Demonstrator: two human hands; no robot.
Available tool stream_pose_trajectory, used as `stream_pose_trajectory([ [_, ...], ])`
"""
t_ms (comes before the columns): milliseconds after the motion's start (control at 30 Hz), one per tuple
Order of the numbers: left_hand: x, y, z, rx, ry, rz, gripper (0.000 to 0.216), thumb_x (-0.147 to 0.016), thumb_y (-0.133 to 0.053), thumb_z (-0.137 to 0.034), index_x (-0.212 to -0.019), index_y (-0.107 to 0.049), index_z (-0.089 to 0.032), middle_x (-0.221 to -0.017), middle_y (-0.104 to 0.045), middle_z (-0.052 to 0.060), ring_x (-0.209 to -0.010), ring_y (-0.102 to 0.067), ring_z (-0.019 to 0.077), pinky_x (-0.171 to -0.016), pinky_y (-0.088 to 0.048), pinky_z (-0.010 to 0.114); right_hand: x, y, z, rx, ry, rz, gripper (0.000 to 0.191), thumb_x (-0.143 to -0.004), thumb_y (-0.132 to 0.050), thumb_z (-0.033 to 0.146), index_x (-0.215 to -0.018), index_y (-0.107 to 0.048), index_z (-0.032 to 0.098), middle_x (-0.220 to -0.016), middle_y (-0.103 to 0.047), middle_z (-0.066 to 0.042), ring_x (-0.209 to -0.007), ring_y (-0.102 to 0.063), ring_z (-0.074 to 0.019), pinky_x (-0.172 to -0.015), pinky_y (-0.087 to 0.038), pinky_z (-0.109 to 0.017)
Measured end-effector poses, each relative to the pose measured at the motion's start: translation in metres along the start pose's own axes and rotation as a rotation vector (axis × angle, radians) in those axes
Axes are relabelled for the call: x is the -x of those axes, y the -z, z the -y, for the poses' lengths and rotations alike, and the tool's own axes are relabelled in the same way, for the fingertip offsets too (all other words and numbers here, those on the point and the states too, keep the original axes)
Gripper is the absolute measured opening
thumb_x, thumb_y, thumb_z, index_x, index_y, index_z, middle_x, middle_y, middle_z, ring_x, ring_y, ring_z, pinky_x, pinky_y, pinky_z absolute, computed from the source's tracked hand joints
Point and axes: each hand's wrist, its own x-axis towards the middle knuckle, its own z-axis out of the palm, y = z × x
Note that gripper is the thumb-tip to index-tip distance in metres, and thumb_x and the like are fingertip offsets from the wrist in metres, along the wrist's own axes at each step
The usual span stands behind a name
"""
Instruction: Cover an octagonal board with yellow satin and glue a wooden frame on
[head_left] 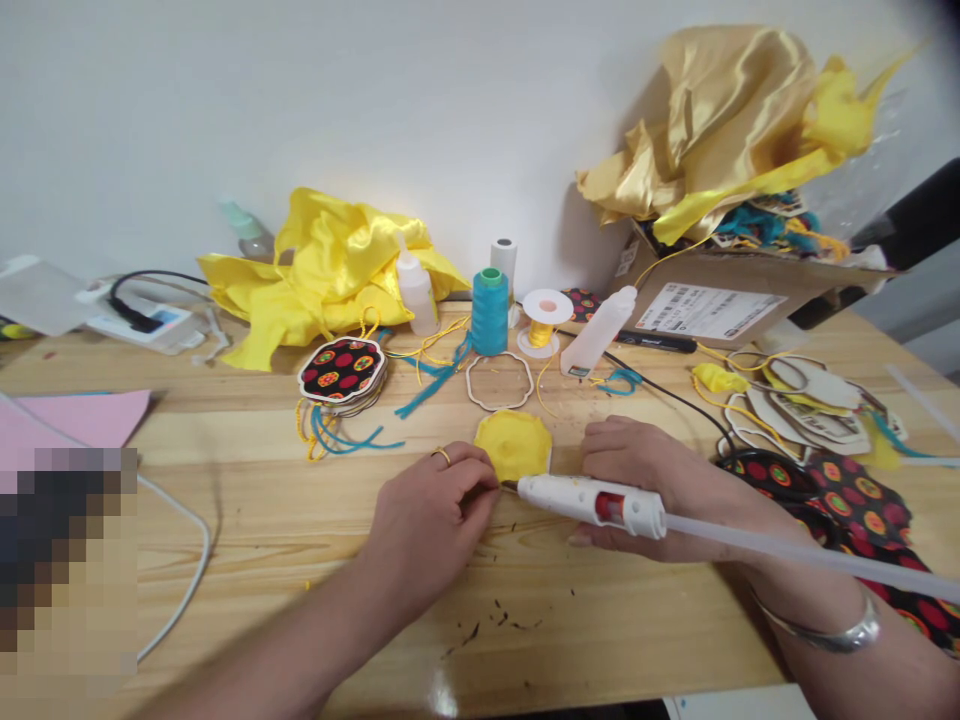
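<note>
My right hand [637,475] is wrapped round a white hot glue gun [592,502], with a long clear glue stick [795,555] sticking out of its back. The nozzle points left, at the near edge of a yellow fabric-covered piece [514,445] with a scalloped outline. My left hand [442,500] pinches that piece at its lower left edge, close to the nozzle; its fingertips are partly hidden. Just behind lies a thin pale scalloped frame [499,381]. A finished-looking stack topped with black patterned fabric [342,369] rests to the left, with yellow cords and teal tassels.
A teal thread cone [490,315], a yellow thread spool [541,330] and two squeeze bottles, one tilted [598,332], stand behind. Yellow satin [330,270] lies left of them. A cardboard box [705,295] stands back right; wooden cutouts [810,410] and a black cable [675,385] lie right.
</note>
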Motion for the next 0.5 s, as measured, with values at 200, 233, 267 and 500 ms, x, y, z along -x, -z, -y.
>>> stream_pose_trajectory([
  [200, 0.0019, 0.0008, -0.0008, 0.005, -0.014, -0.023, 0.011, -0.080, -0.054, -0.016, -0.079, -0.064, -0.023, -0.092, -0.066, -0.001, -0.081, -0.062, 0.0148, -0.073, -0.046, 0.029, 0.0002, 0.0000, -0.0002, 0.000, -0.001, 0.003, 0.025, -0.078, -0.066, 0.035, -0.067, -0.051, 0.017, -0.068, -0.053, 0.001, -0.068, -0.045, -0.0140, -0.068, -0.032, -0.029],
  [233, 0.0021, 0.0008, -0.0009, 0.004, -0.013, -0.024, 0.012, -0.080, -0.054, -0.016, -0.079, -0.064, -0.023, -0.092, -0.067, -0.001, -0.081, -0.062, 0.0146, -0.073, -0.046, 0.029, 0.0001, 0.0002, 0.0001, 0.002, -0.007, 0.004, 0.026, -0.078, -0.066, 0.034, -0.067, -0.051, 0.017, -0.068, -0.052, 0.001, -0.068, -0.045, -0.0139, -0.068, -0.032, -0.029],
  [267, 0.0021, 0.0006, -0.0008, 0.004, -0.010, -0.024, 0.013, -0.080, -0.054, -0.015, -0.079, -0.064, -0.023, -0.092, -0.067, -0.001, -0.080, -0.062, 0.0144, -0.072, -0.046, 0.028, -0.0001, 0.0004, 0.0006, 0.004, -0.014, 0.006, 0.026, -0.077, -0.067, 0.034, -0.066, -0.051, 0.017, -0.068, -0.052, 0.001, -0.067, -0.045, -0.0138, -0.067, -0.032, -0.029],
  [500, 0.0007, -0.0008, 0.0016, -0.014, -0.021, -0.025, 0.014, -0.080, -0.053, -0.015, -0.078, -0.064, -0.023, -0.092, -0.067, -0.001, -0.081, -0.062, 0.0144, -0.071, -0.046, 0.028, -0.0007, 0.0005, 0.0012, 0.009, -0.004, -0.011, 0.026, -0.076, -0.068, 0.033, -0.064, -0.050, 0.017, -0.066, -0.052, 0.001, -0.066, -0.045, -0.0137, -0.066, -0.033, -0.029],
])
